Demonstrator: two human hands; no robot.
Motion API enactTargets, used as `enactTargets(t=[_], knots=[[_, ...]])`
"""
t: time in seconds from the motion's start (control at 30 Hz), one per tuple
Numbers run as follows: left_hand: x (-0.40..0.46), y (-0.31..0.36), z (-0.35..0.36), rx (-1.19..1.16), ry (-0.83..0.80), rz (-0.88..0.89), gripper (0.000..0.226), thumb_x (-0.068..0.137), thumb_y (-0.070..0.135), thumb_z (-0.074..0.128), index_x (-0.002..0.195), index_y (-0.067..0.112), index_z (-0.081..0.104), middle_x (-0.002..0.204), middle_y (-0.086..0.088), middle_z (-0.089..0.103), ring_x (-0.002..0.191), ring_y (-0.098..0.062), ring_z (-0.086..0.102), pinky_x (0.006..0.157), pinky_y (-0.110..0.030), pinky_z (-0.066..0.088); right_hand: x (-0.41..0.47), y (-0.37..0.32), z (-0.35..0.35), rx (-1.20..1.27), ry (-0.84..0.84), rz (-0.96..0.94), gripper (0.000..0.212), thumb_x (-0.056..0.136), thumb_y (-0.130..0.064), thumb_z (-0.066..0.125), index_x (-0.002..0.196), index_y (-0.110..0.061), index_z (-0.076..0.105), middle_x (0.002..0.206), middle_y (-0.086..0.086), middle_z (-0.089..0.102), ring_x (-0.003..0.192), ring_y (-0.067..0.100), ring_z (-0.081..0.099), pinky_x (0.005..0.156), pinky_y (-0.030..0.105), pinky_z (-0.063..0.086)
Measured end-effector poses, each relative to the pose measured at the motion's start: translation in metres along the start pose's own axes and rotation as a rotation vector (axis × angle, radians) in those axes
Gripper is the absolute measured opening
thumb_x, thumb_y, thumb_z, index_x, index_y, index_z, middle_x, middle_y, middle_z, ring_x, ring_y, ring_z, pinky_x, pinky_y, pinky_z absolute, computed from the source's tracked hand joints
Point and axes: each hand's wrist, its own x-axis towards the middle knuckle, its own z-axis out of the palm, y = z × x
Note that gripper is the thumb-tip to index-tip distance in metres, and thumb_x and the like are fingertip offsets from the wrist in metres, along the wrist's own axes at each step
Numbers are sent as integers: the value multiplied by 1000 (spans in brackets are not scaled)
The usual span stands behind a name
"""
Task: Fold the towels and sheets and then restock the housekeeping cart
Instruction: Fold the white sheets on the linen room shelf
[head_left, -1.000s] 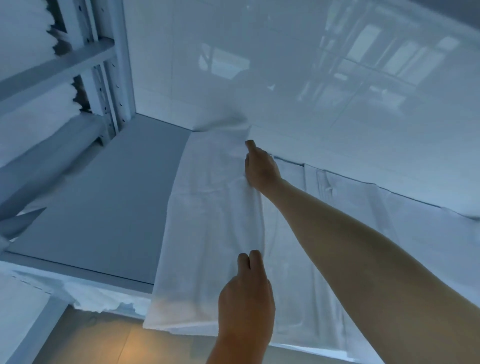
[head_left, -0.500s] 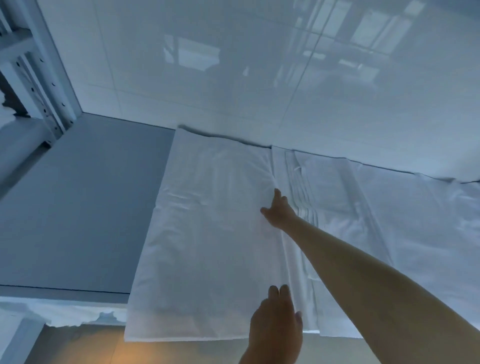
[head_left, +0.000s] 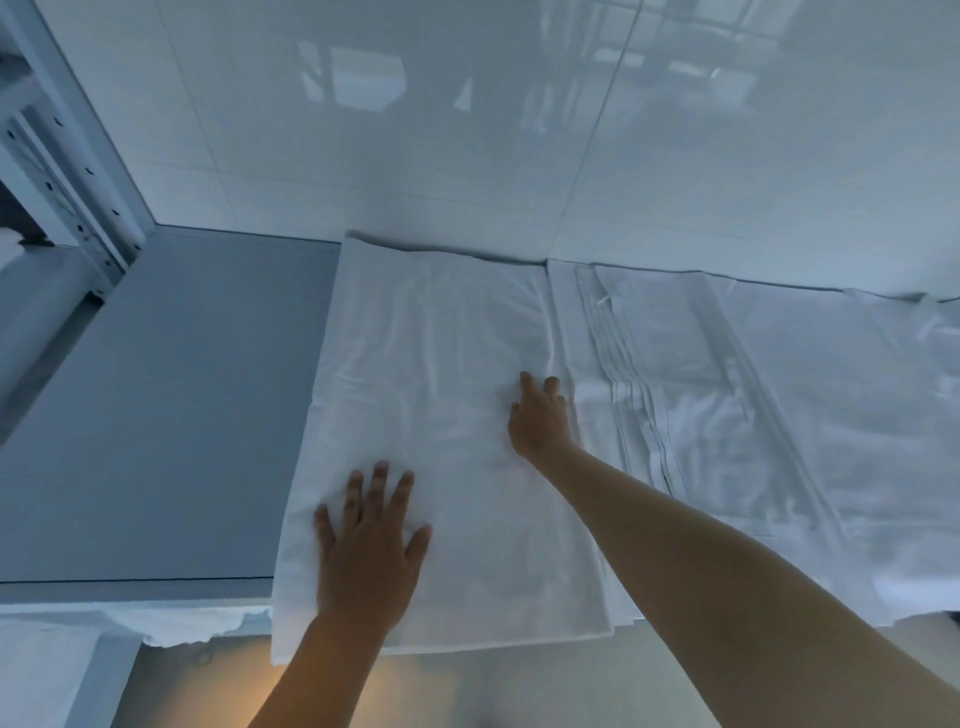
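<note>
We press the folded sheet (head_left: 441, 415) flat under both hands: left hand (head_left: 369, 545) fingers spread, right hand (head_left: 540, 421) fingers loosely extended.

sheet (head_left: 779, 415) runs off right edge; shelf rack (head_left: 57, 171) cut off left

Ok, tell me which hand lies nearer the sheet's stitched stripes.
The right hand: it lies flat at the folded panel's right edge, close to the stripes. The left hand presses the sheet near the front edge.
</note>
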Motion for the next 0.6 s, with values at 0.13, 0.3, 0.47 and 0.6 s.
enactTargets(t=[0.13, 0.3, 0.47, 0.6], knots=[[-3, -36, -16, -1, 28, 14, 74, 91, 64, 16, 160, 38, 28, 171, 6, 18, 158, -23, 14, 120, -60, 17, -9, -30, 15, 43, -14, -19, 52, 104, -14, 47, 154, -16, 34, 145, 18, 31, 126, 45, 45, 107, 46, 41], [0, -89, -30, 35, 7, -48, 69, 95, 66, 24, 161, 43, 18, 171, 12, 8, 159, -19, 5, 123, -58, 13, -23, -76, 34, 81, -17, -14, 48, 103, -11, 48, 149, -15, 37, 141, 16, 32, 123, 42, 46, 103, 45, 42], [-9, -57, -42, 5, -18, -178, 66, 100, 57, 38, 159, 29, 28, 169, 0, 19, 156, -24, 14, 123, -54, 17, -29, -111, 49, 151, -45, 3, 52, 97, -2, 47, 147, -14, 37, 139, 14, 32, 123, 40, 46, 103, 47, 43], [-41, 26, -28, -40, -33, -41, 63, 94, 59, 51, 144, 21, 51, 156, -5, 45, 142, -29, 42, 112, -50, 38, -19, -99, 40, 236, -31, 15, 61, 97, -1, 44, 154, -21, 35, 138, 11, 39, 112, 37, 59, 82, 38, 47]])
